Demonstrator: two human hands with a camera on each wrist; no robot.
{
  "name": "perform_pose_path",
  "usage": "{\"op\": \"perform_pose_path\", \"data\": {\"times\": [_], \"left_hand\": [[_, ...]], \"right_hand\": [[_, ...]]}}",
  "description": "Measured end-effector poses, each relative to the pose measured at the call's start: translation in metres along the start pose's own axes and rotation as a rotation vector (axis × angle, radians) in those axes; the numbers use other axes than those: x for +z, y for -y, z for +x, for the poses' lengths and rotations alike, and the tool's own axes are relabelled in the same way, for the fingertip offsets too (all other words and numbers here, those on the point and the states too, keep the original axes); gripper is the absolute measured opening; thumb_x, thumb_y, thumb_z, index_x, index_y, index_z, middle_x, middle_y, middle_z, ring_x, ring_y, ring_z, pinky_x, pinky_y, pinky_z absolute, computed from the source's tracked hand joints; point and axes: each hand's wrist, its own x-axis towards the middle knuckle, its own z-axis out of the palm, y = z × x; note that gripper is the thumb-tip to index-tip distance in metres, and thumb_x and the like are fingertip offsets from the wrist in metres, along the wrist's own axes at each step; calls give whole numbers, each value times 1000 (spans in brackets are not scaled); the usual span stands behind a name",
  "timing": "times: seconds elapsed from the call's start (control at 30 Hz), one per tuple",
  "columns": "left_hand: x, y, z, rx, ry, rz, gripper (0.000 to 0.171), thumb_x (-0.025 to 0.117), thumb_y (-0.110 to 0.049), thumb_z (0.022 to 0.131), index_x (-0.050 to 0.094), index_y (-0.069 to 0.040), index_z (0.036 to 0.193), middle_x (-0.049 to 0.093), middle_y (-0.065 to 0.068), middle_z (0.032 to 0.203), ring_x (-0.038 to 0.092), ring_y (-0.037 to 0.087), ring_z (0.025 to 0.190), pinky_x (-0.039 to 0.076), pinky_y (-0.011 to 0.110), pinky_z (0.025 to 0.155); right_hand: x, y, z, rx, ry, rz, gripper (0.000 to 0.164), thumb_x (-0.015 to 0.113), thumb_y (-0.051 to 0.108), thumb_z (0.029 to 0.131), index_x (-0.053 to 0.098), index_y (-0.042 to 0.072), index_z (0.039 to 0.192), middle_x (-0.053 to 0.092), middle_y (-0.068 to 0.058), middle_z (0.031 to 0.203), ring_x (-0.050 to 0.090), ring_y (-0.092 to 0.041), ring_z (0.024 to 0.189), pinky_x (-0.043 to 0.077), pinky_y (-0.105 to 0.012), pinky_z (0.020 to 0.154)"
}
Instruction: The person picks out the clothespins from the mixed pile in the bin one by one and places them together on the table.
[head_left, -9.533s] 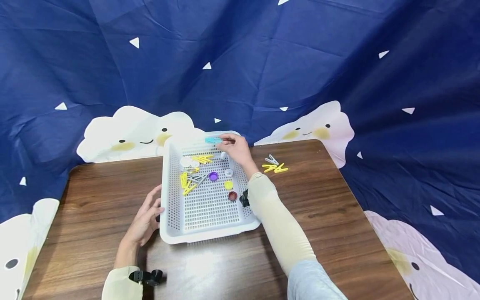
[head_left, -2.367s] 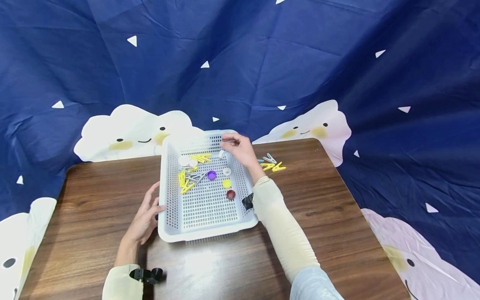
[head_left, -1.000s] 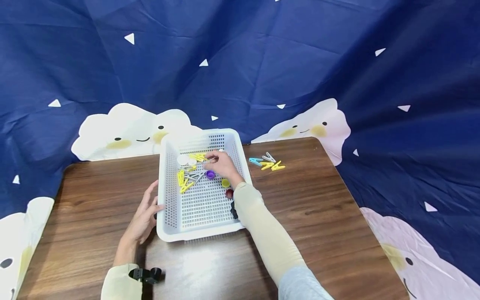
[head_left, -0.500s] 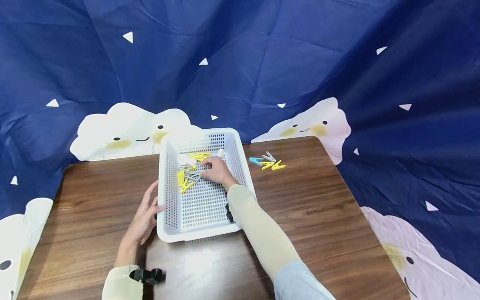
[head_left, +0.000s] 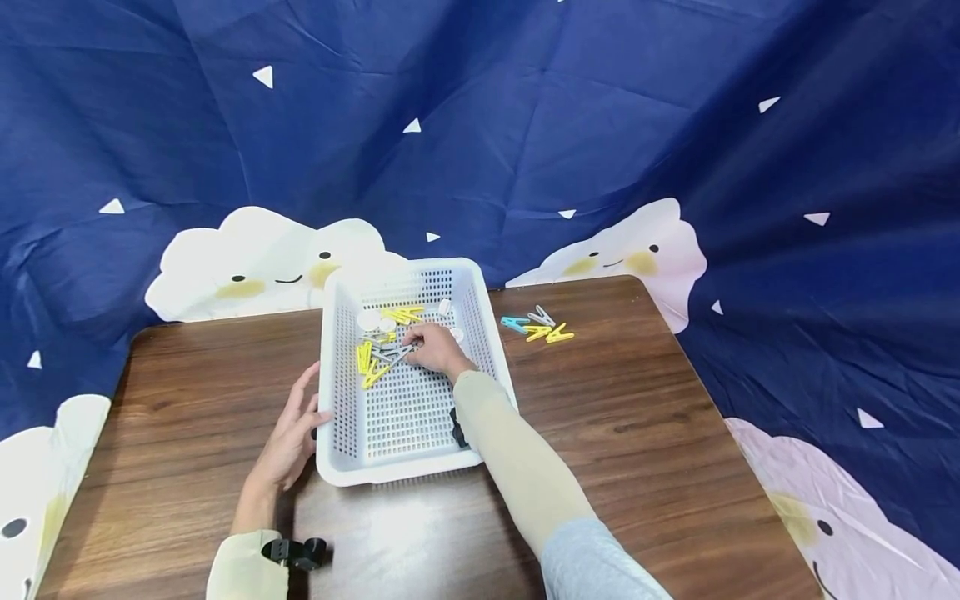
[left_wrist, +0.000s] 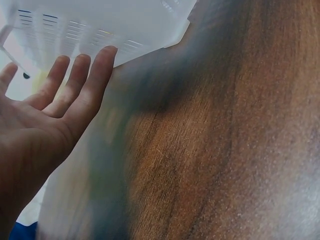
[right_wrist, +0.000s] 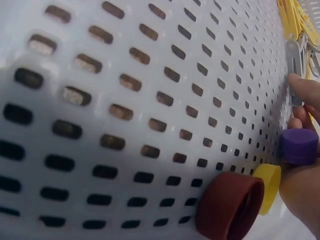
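Note:
In the head view, a white perforated basket (head_left: 416, 477) stands on the wooden table. My left hand (head_left: 288, 442) rests against its left wall, fingers spread along the outside; the left wrist view shows the fingers (left_wrist: 102, 70) fairly straight at the basket. Inside, my right hand (head_left: 438, 348) pinches the end of a grey clothespin (right_wrist: 294, 57). Yellow clothespins (head_left: 363, 358) and other grey ones lie just left of the fingertips. Beneath that hand sit a purple cap (right_wrist: 300, 146), a yellow cap (right_wrist: 270, 187) and a dark red cap (right_wrist: 220, 210).
Several white caps (head_left: 368, 320) and more yellow clothespins lie toward the basket's back. On the table to its right lie a blue clothespin (head_left: 514, 323), a grey clothespin (head_left: 542, 316) and yellow clothespins (head_left: 558, 334). A blue curtain (head_left: 480, 150) hangs behind.
The blue clothespin went from my right hand to the pile right of the basket. That hand then moved from the back down to the grey clothespins. My left hand stayed at the wall.

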Motion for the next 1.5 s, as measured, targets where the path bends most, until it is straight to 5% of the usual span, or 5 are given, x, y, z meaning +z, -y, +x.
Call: {"op": "perform_pose_path", "data": {"times": [0.4, 0.83, 1.2, 1.5], "left_hand": [[2, 2, -2, 9, 0, 1, 74, 44, -5, 104, 10, -33, 163, 18, 26, 160, 56, 15, 123, 54, 46, 86], [4, 2, -1, 7, 20, -12, 75, 44, -6, 104, 8, -32, 163, 21, 25, 158, 56, 16, 123, 53, 48, 87], [0, 0, -2, 3, 16, 9, 74, 43, -5, 104, 7, -34, 163, 20, 25, 159, 56, 15, 123, 53, 48, 86], [1, -1, -1, -11, 10, 9, 75, 42, -6, 104, 4, -30, 163, 15, 26, 162, 55, 14, 123, 53, 48, 87]], "right_hand": [[-3, 1, -4, -53, 26, 46, 14, 83, 12, 84, 77, 13, 97, 66, 4, 85, 56, -12, 77, 44, -26, 75], [-12, -1, -6, -9, -37, 303, 19, 81, 10, 86, 77, 6, 104, 67, 1, 87, 58, -13, 80, 47, -27, 76], [-26, 10, -9, -67, -96, 268, 19, 76, 14, 91, 76, 7, 108, 69, -2, 94, 61, -15, 84, 50, -28, 77], [-38, 15, -15, -27, -180, 218, 18, 76, 17, 91, 76, 10, 108, 67, 1, 94, 59, -14, 84, 49, -29, 76]]}}
